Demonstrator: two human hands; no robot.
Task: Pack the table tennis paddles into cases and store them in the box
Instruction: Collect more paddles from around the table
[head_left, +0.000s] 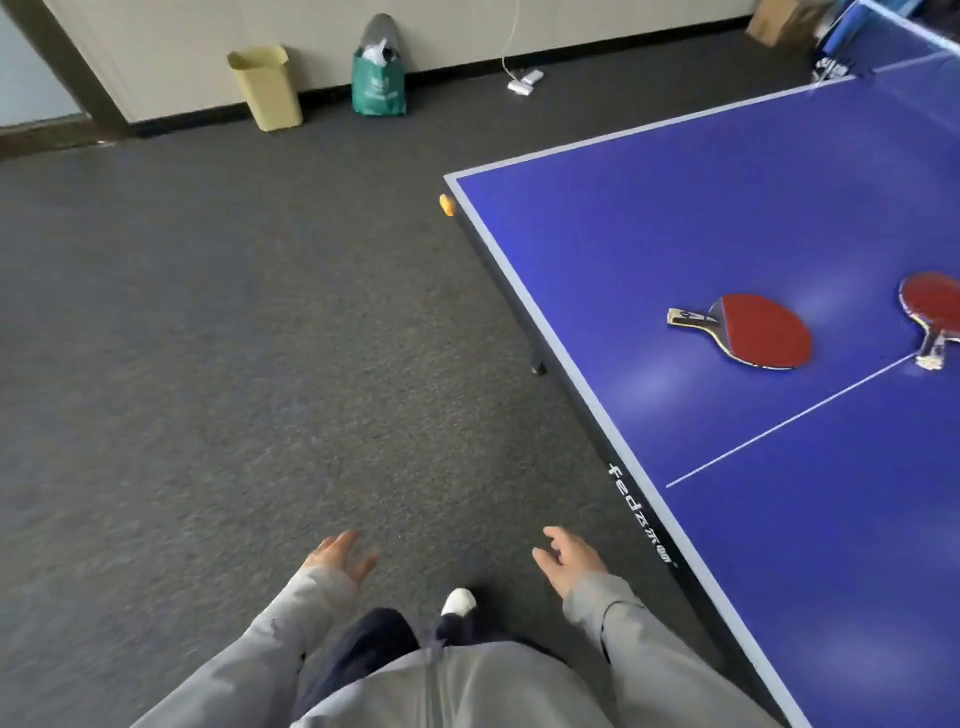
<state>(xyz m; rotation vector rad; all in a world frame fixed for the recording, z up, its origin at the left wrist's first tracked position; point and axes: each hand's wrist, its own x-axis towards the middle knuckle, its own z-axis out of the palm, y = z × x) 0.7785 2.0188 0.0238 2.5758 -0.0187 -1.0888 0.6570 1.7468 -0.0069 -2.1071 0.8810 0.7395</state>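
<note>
Nearest the camera, the left hand (340, 558) and the right hand (569, 564) hang in front of the body from grey sleeves. The fingers of both are loosely spread and hold nothing. They hover over the dark grey carpeted floor (208, 364), with a white shoe tip (458, 603) between them. This looks like a person walking alongside the desk, not reaching for anything.

To the right runs the blue table tennis desk with white lines (779, 519), its near edge just beside the right hand. Farther along it lies a red-rubbered paddle with a pale wooden handle (761, 332), flat on the surface with its handle pointing left toward the edge, so it should be easy to pick up from this side. A second red paddle (932, 306) lies well to its right, cut off by the frame, with its handle pointing nearer. Neither paddle is in a case, and no case is in view, so I judge that packing has not begun.

Beyond the desk's far left corner sits a small orange ball (447, 205). Against the far wall stand a pale yellow waste bin (267, 88) and a green shopping bag (379, 85), with a white power strip (525, 83) on the floor to their right. At the far right is a brown cardboard shape (774, 21). I cannot tell whether it is the storage box.
</note>
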